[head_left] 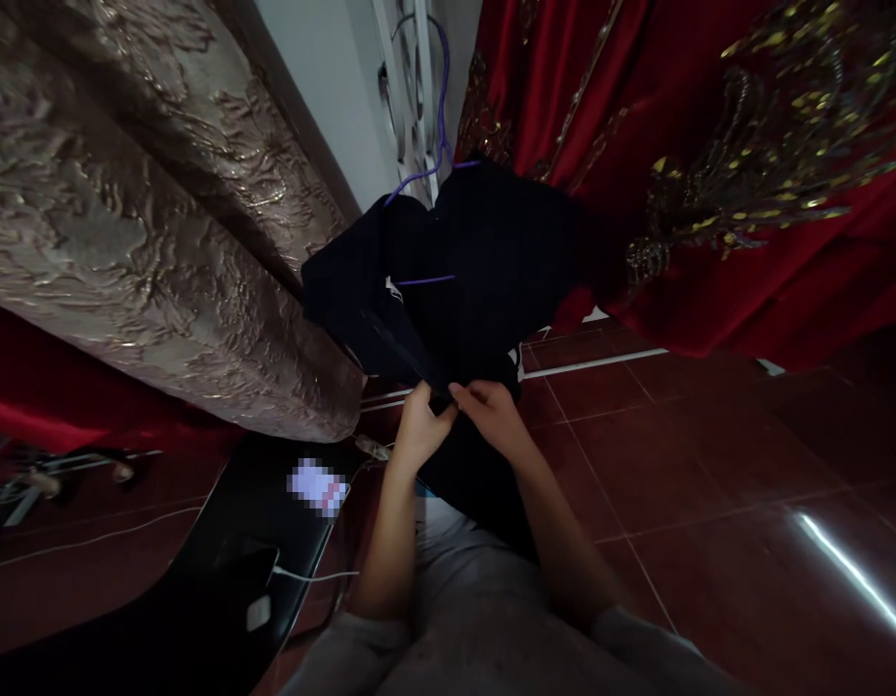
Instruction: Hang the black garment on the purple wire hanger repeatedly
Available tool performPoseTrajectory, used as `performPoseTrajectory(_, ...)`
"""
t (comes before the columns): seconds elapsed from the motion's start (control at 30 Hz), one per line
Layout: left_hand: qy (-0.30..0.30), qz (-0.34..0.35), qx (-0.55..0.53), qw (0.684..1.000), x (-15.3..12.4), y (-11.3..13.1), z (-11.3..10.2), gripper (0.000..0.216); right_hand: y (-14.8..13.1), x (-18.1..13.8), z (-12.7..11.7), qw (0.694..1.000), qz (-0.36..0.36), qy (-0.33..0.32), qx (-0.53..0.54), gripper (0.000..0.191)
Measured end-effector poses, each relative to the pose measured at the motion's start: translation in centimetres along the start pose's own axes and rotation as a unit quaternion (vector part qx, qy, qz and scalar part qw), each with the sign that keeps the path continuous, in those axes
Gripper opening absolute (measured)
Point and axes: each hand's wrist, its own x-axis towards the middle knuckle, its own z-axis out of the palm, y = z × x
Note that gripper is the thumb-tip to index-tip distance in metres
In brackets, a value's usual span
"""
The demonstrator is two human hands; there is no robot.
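Observation:
A dark navy garment (491,251), perhaps a jacket, hangs in front of me on a purple hanger (443,106). Part of the hanger's lower bar shows across its opening, near a small white tag. My left hand (420,430) is closed with thumb and fingers pinching the front edge of the cloth. Close beside it, my right hand (491,414) pinches the same edge, its thumb nearly meeting the left one. The fingertips are partly hidden in the dark fabric. The lower part of the garment drops between my forearms.
A beige textured drape (164,222) hangs on the left, and red satin cloth with gold sequins (708,251) on the right. White rack bars (419,87) stand behind. Lower left, a black glossy surface (222,522) bears a blurred-out item, a cable and a white block.

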Motion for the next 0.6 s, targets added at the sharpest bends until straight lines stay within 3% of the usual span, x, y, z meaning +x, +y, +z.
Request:
performPoseTrajectory(0.07, 0.043, -0.001, 0.004, 0.999, 0.2, 0.0, 0.4, 0.006, -0.5, 0.1, 0.1, 0.999, -0.015, -0.012, 0.044, 0.046)
performPoseTrajectory(0.17, 0.084, 0.015, -0.001, 0.996, 0.7, -0.3, 1.2, 0.012, -3.0, 1.6, -0.7, 0.994, -0.027, -0.068, 0.087, 0.043)
performPoseTrajectory(0.23, 0.095, 0.026, 0.025, 0.995, 1.3, -0.9, 1.6, 0.016, -6.3, 3.8, -1.6, 0.99, -0.048, -0.083, 0.105, 0.041)
performPoseTrajectory(0.4, 0.089, 0.018, 0.088, 0.992, 3.2, -2.0, 1.2, 0.015, -15.3, 9.5, -2.8, 0.977, -0.153, 0.003, 0.148, 0.038)
performPoseTrajectory(0.5, 0.075, 0.054, 0.084, 0.992, 4.4, 0.6, -0.1, 0.005, -17.1, 10.1, -2.3, 0.976, -0.159, 0.009, 0.148, 0.039)
performPoseTrajectory(0.6, 0.132, 0.191, 0.042, 0.972, 6.6, 5.3, -1.7, 0.029, -16.6, 9.0, -1.8, 0.977, -0.162, -0.011, 0.135, 0.037)
